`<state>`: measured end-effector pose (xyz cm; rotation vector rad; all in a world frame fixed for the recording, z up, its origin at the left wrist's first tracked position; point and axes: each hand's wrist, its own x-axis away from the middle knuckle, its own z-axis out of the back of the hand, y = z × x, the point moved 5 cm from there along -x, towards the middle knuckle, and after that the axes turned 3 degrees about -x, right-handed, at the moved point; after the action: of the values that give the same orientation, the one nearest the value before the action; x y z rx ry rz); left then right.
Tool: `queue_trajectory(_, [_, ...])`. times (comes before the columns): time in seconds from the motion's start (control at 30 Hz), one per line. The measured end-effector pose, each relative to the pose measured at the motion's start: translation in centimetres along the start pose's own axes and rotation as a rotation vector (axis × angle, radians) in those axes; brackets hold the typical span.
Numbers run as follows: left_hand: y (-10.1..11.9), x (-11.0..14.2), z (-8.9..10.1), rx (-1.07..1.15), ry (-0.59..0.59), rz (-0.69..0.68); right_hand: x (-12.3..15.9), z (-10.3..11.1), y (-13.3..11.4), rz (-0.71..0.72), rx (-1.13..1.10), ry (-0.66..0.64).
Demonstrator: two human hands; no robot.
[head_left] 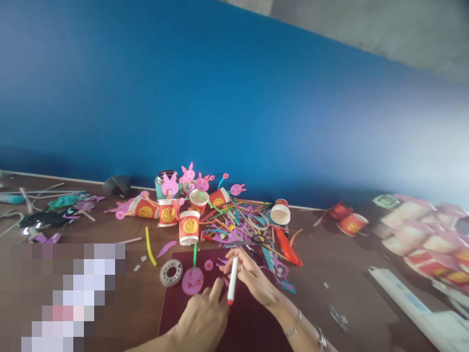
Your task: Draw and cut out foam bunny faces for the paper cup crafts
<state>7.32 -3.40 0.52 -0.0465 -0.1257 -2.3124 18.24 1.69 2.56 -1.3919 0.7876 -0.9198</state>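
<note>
My right hand (247,276) holds a white marker (233,281) with a red end pointing down toward me. Beside it, my left hand (205,313) lies low over the dark red board (252,322), fingers partly stretched, with no held thing visible. A small purple paper piece (226,282) is close to its fingertips. On the board's upper left lies a round pink paper face (192,281) with drawn features, joined to a green straw (195,256) running under a red paper cup (189,228). A small pink disc (208,265) sits nearby.
Several red cups with pink animal faces stand behind, near the blue partition (234,107). A tape roll (171,272) lies left of the board. Straws and paper scraps (234,220) are heaped behind my hands. Stacked cups (421,230) and a white box (399,291) are right.
</note>
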Motion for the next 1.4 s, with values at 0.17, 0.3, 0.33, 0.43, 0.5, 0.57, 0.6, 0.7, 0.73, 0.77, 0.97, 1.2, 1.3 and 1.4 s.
queue_trajectory(0.17, [-0.3, 0.3, -0.5, -0.055, 0.047, 0.034, 0.1, 0.9, 0.1, 0.049, -0.101, 0.122])
queue_trajectory(0.3, [-0.3, 0.3, -0.9, -0.080, -0.005, 0.011, 0.1, 1.5, 1.6, -0.039, -0.043, 0.238])
queue_trajectory(0.33, [-0.4, 0.2, -1.0, -0.081, -0.017, 0.020, 0.0, 1.6, 1.9, -0.048, -0.057, 0.232])
queue_trajectory(0.43, [-0.6, 0.1, -1.4, -0.087, -0.038, 0.021, -0.2, 2.0, 2.5, -0.021, -0.036, 0.250])
queue_trajectory(0.5, [-0.8, 0.1, -1.6, -0.093, -0.051, 0.020, -0.2, 2.4, 2.7, -0.009, 0.050, 0.286])
queue_trajectory(0.57, [-0.9, 0.1, -1.9, -0.087, -0.071, 0.024, -0.2, 2.6, 3.0, -0.020, 0.131, 0.294])
queue_trajectory(0.6, [-0.9, 0.1, -1.9, -0.078, -0.081, 0.022, -0.2, 2.6, 3.1, -0.026, 0.161, 0.291])
queue_trajectory(0.7, [-1.0, 0.1, -1.7, -0.036, -0.105, -0.001, -0.2, 3.0, 3.2, -0.036, 0.242, 0.328])
queue_trajectory(0.73, [-1.0, 0.1, -1.5, -0.022, -0.111, -0.013, -0.2, 3.1, 3.3, -0.042, 0.270, 0.346])
queue_trajectory(0.77, [-1.1, 0.1, -1.3, -0.014, -0.117, -0.024, -0.1, 3.3, 3.3, -0.051, 0.296, 0.356])
queue_trajectory(0.97, [-1.1, 0.0, -1.3, -0.054, -0.182, -0.042, -0.1, 3.3, 3.9, -0.096, 0.376, 0.325])
queue_trajectory(1.2, [-1.0, 0.1, -1.9, -0.102, -0.173, -0.058, 0.0, 3.1, 4.1, -0.117, 0.393, 0.293])
queue_trajectory(1.3, [-1.0, 0.1, -1.9, -0.114, -0.176, -0.067, 0.0, 3.0, 3.9, -0.105, 0.409, 0.292])
queue_trajectory(1.4, [-1.0, 0.1, -1.8, -0.119, -0.163, -0.077, 0.0, 3.0, 3.7, -0.094, 0.421, 0.290])
